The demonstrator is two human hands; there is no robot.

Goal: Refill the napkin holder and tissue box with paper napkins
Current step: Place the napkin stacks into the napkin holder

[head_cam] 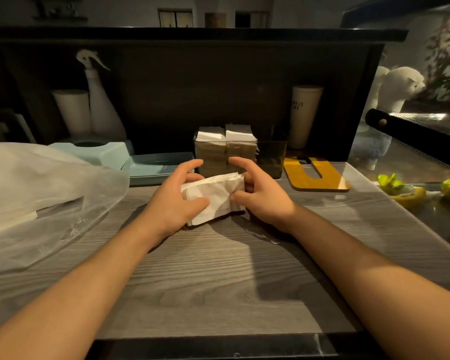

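Gripping the napkin stack (213,197) from both ends, left hand (177,201) and right hand (260,198) fingers curled round it just above the surface (218,281), long axis nine-to-three, napkin holder (240,154) close at twelve o'clock.

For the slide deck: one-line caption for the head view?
Both hands, left hand and right hand, hold a napkin stack before the partly filled clear napkin holder.

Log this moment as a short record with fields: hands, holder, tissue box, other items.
left hand: grips napkin stack
right hand: grips the same stack's other end
napkin holder: clear, two piles on its left side, right side unfilled
tissue box: light blue, behind plastic bag
other: spray bottle, yellow board
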